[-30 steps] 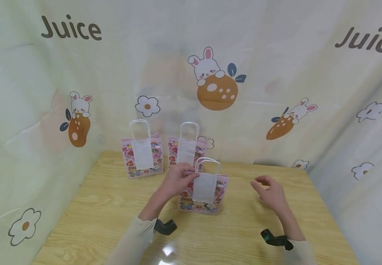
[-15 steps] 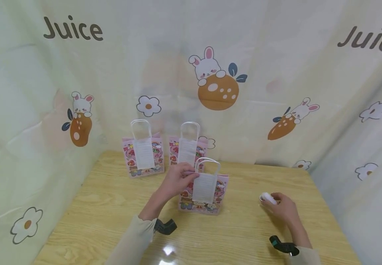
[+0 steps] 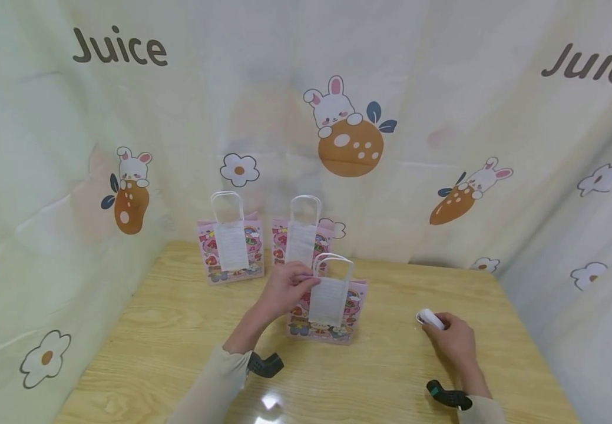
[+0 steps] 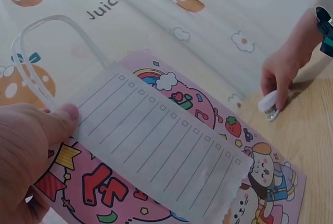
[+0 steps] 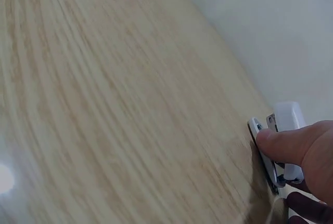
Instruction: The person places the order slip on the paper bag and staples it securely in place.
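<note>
My left hand [image 3: 286, 288] pinches the top left edge of a pink gift bag [image 3: 356, 300] printed with cartoon figures. The bag stands upright with white twisted handles [image 4: 52, 21]. On its front lies a strip of white lined paper [image 4: 161, 141] with small checkboxes, the left thumb at its upper end. To the right, my right hand [image 3: 454, 338] grips a small white stapler [image 5: 290, 117] at the table surface. Its thumb lies along the stapler's base, and the top arm is raised from that base.
Two similar bags stand at the back against the curtain: one bag [image 3: 255, 259] at left, another bag [image 3: 279, 235] partly behind my left hand. Each has a white paper strip on its front. A printed curtain [image 3: 417, 59] encloses the wooden table [image 3: 390, 377].
My right hand has come down and slightly right onto the stapler and now grips it. My left hand and the front bag have stayed in place.
</note>
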`<state>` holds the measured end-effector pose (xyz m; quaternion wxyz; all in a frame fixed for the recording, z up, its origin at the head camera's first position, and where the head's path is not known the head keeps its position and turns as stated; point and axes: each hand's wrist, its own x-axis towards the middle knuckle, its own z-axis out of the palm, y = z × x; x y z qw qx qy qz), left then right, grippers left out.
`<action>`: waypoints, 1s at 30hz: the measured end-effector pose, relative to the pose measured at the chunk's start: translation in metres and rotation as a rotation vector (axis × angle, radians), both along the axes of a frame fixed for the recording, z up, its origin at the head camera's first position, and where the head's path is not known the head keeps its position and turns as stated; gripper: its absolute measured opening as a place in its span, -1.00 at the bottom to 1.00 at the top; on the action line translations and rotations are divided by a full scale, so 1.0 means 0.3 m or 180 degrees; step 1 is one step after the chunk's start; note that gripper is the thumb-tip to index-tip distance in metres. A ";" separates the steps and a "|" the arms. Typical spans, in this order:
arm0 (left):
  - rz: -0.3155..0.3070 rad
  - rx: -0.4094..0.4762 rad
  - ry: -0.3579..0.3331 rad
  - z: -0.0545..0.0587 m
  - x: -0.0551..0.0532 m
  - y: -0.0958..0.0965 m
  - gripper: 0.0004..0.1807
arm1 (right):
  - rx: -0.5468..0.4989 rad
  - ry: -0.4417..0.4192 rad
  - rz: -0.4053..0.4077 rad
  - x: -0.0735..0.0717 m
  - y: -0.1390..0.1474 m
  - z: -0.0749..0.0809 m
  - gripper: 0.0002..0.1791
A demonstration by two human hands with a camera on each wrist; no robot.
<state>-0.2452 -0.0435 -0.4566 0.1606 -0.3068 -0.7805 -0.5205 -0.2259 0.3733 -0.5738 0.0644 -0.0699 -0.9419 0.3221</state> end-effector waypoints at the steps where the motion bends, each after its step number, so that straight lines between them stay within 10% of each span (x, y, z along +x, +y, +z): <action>1: -0.0007 0.0003 -0.0028 -0.001 0.001 0.001 -0.95 | -0.0022 0.0010 -0.0038 0.003 -0.002 -0.001 -0.49; 8: 0.0037 0.0034 -0.0023 -0.001 0.004 0.004 -0.95 | -0.0594 0.0004 -0.0184 0.013 -0.041 0.041 -0.49; 15: 0.0041 0.0049 0.0016 0.000 0.007 -0.001 -0.94 | -0.1885 -0.0405 0.0444 0.052 -0.159 0.210 -0.40; 30: -0.0040 0.0230 -0.0150 -0.008 0.003 0.010 -0.90 | -0.3523 0.0216 0.1325 0.139 -0.480 0.492 -0.60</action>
